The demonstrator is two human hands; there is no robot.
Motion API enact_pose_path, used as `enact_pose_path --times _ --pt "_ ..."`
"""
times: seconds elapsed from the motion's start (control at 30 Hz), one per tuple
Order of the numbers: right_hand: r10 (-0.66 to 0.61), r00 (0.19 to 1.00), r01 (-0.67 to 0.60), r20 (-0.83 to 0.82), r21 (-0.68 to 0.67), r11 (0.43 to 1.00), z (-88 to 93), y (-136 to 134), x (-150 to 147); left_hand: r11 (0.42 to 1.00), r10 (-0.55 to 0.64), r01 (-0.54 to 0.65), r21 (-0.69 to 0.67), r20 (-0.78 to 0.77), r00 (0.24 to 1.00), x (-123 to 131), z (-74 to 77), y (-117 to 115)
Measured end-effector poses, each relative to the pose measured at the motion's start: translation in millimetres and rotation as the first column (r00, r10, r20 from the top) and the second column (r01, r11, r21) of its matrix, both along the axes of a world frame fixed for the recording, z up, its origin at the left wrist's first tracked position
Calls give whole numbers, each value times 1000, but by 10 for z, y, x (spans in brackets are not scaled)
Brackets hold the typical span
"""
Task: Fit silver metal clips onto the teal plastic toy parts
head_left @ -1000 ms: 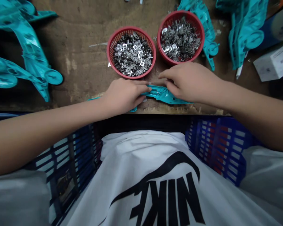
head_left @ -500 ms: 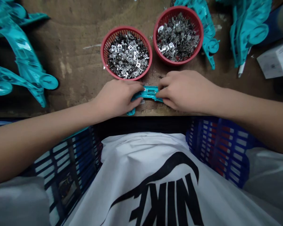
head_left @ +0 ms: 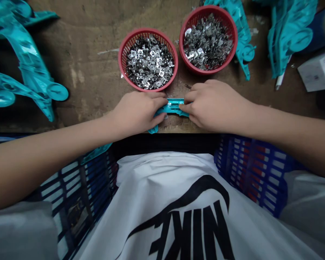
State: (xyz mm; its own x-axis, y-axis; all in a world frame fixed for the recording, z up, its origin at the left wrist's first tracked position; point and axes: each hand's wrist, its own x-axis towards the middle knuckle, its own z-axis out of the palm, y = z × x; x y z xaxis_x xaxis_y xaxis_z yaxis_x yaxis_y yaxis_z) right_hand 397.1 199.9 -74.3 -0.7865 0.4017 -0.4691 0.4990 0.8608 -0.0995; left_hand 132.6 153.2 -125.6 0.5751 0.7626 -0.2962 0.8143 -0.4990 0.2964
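Observation:
A turquoise plastic part [head_left: 174,105] lies near the table's front edge, between my two hands. My left hand [head_left: 141,111] is closed around its left end, thumb on the near side and fingers on the far side. My right hand [head_left: 209,104] grips the right end, with the index fingertip pressed down on the middle of the part. Whatever small piece sits under that fingertip is hidden. Just beyond the hands stand a red basket [head_left: 121,65] of small shiny metal pieces and a second red basket [head_left: 235,39] of similar metal pieces.
Turquoise plastic parts [head_left: 29,61] lie at the left, and more turquoise parts [head_left: 289,39] at the right. A white box [head_left: 318,74] and a white pen [head_left: 280,81] are at the far right. Blue crates [head_left: 249,169] flank my lap below the table edge [head_left: 178,130].
The whole view has shifted slightly, so the table things appear a little farther right. Both hands keep their hold on the turquoise part; the right index finger presses at nearly the same spot.

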Motion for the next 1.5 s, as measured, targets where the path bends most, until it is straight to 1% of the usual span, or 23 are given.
enact_pose_path --times 0.1,0.17,0.2,0.27,0.33,0.37,0.47,0.6,0.7,0.83,0.9,1.13,1.5 --pt "3 997 -2 79 -7 1000 72 -17 -77 1000 -7 7 12 -22 1000 20 20 -33" --pt "-16 994 18 109 -18 1000 85 1 -82 1000 -8 9 17 -25 1000 31 31 -56" --pt "-37 995 39 91 -13 999 74 15 -65 1000 -10 11 18 -24 1000 35 34 -65" --pt "-79 997 79 -1 8 997 15 37 -3 1000 -18 19 23 -19 1000 34 33 -78" --pt "-82 992 85 -94 28 996 -78 36 72 999 -34 34 31 -17 999 23 23 -84" --pt "-68 991 72 -115 35 997 -125 25 102 998 -47 47 37 -16 999 15 16 -85" --pt "-29 997 33 -77 44 999 -224 -31 127 996 -83 83 46 2 997 -8 -12 -88" --pt "-42 999 42 7 21 999 -225 -78 70 997 -69 67 37 53 996 -20 -33 -97" --pt "-33 999 33 0 12 999 -217 -68 66 998 -57 55 32 55 997 -13 -18 -101" --pt "-28 999 29 -36 15 999 -256 -51 113 995 -88 88 40 5 996 4 0 -101" --pt "-18 999 19 -44 16 1000 -274 -50 127 995 -96 95 38 23 995 6 -11 -102" --pt "-15 1000 15 -13 4 1000 -292 -66 102 998 -55 53 19 168 984 -26 -119 -107" --pt "18 998 -16 -55 40 999 -354 -74 160 999 33 -36 9 249 968 6 -202 -177"
